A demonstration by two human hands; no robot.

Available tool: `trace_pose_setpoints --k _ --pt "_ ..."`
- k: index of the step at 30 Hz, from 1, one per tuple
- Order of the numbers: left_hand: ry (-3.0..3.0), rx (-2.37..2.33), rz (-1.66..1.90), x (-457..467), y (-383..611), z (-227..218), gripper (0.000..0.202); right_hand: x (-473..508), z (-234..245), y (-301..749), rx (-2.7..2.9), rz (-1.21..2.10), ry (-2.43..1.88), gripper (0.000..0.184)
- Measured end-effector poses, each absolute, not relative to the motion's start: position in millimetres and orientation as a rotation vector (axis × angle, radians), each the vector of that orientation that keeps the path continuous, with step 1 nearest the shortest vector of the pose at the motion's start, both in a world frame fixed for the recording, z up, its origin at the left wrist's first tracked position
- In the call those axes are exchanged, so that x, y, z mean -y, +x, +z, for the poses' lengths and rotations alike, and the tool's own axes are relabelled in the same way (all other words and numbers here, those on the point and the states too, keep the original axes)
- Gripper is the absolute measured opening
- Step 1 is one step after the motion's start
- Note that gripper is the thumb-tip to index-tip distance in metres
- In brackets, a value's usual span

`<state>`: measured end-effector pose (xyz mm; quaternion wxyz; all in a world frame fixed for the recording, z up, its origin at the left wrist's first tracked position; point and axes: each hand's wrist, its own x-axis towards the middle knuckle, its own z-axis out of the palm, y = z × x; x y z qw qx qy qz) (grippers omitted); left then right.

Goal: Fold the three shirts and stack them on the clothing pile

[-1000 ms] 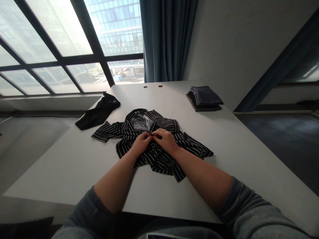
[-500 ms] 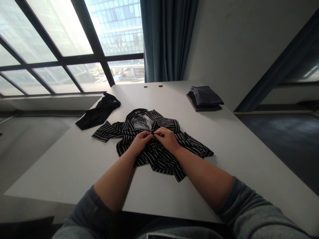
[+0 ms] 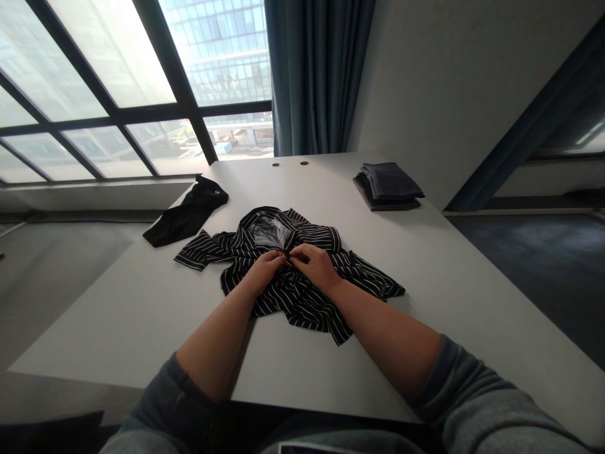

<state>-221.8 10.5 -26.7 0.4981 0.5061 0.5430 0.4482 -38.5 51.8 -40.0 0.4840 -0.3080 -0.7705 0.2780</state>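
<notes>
A black shirt with white stripes (image 3: pixel 309 315) lies crumpled on the white table, its collar opening facing away from me and its sleeves spread to both sides. My left hand (image 3: pixel 267 271) is closed, thumb and fingers pinching the shirt's front just below the collar. Right beside it, my right hand (image 3: pixel 316 266) pinches the same spot from the other side. The fingertips of both hands nearly meet there. Whatever small part of the fabric they grip is hidden by the fingers.
On the white table (image 3: pixel 155 321), a black garment (image 3: pixel 184 217) lies at the left edge. Folded dark cloths (image 3: pixel 390 184) are stacked at the back right. Two round holes sit near the far edge, with a blue curtain (image 3: pixel 319 75) and a window beyond.
Both hands stay at the shirt's front with their pinch held. The fingertips have shifted very slightly left and toward me; the shirt has hardly moved.
</notes>
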Motion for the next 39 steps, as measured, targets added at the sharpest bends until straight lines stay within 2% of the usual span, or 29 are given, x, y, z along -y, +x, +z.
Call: trace_pose_setpoints --k 15,33,39 --pt "1.165 -1.304 0.937 -10 -231 -25 0.036 -54 -37 -35 1.971 0.698 -0.683 0.013" --pt "1.382 -1.365 0.861 -15 -239 -30 0.032 -51 -37 -36 2.023 0.642 -0.643 0.016" --pt "1.480 -1.426 1.039 -11 -227 -26 0.026 -55 -42 -39 1.942 0.665 -0.744 0.013"
